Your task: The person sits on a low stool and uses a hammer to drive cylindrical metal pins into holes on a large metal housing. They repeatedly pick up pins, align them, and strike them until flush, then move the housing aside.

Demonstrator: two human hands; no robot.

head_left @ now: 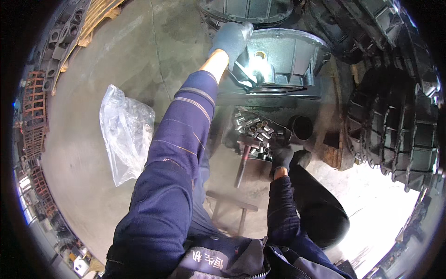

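My left hand [231,41], in a grey glove, reaches far forward and is closed on the left edge of a black metal casting [283,56]. Bright light falls on the casting around a round hole with a brass-coloured rim. My right hand [281,159], in a dark glove, is low at the right edge of a heap of short metal bushings [260,131]. Its fingers blend into the dark surroundings, so their grip is hidden. A hammer [242,163] with a reddish handle rests with its head over the bushings, just left of that hand.
A dark round container [301,128] stands right of the bushings. Clear plastic bag [125,135] lies on the floor at left. A T-shaped metal tool [232,201] lies near my legs. Stacked black castings [395,125] line the right side; another casting [251,10] sits behind.
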